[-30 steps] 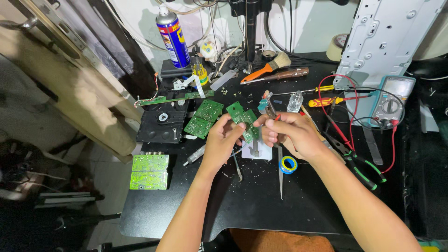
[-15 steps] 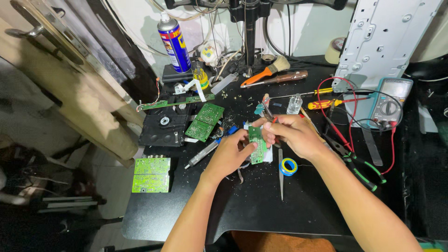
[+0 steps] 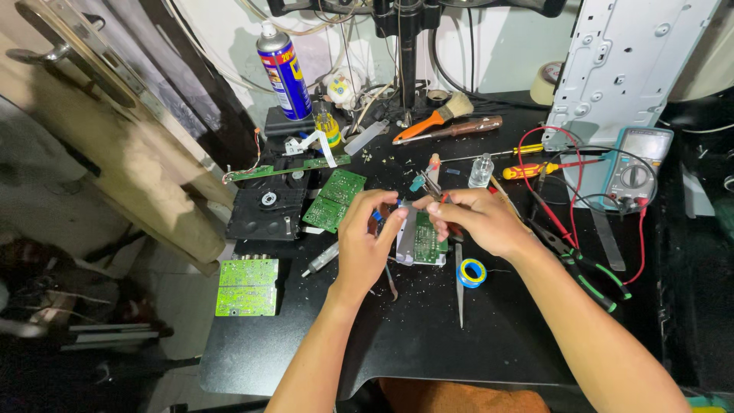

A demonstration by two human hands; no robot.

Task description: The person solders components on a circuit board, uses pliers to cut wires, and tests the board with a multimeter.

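Two hands, left hand (image 3: 365, 245) and right hand (image 3: 472, 222), pinched shut around small circuit board (image 3: 425, 243) above desk (image 3: 428, 336), risking a slip onto tweezers (image 3: 459, 284) beneath.

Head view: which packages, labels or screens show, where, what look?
Spray can: back left of the bench, upright cylinder, blue with yellow label, white cap.
Multimeter: right side, teal case, grey screen, round dial, red and black leads.
Tape roll: beside right hand, blue and yellow ring.

Bare table (image 3: 428, 336) near the body; tools (image 3: 447, 128) crowd the far side
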